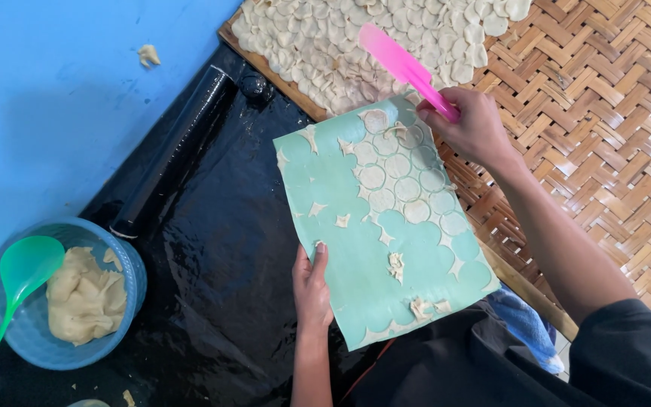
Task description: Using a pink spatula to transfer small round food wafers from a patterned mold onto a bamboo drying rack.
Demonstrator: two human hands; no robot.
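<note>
My left hand (pixel 311 285) grips the left edge of a teal board (pixel 356 279) and holds it tilted toward a woven bamboo tray (pixel 597 98). On the board's upper right lie several thin round dough discs (pixel 397 166), with scraps of dough around them. My right hand (pixel 472 124) is closed on a pink spatula (pixel 404 66), whose blade points up-left over a pile of dough discs (pixel 325 45) spread on the tray. The spatula's handle end is hidden in my fist, just above the board's top right corner.
A black rolling pin (pixel 171 151) lies on a shiny black sheet (pixel 220 256). At lower left a blue bowl (pixel 133 283) holds a lump of dough (pixel 84 298) and a green ladle (pixel 20 275). A blue wall (pixel 54 90) stands on the left. Blue cloth (pixel 525 328) lies below the board.
</note>
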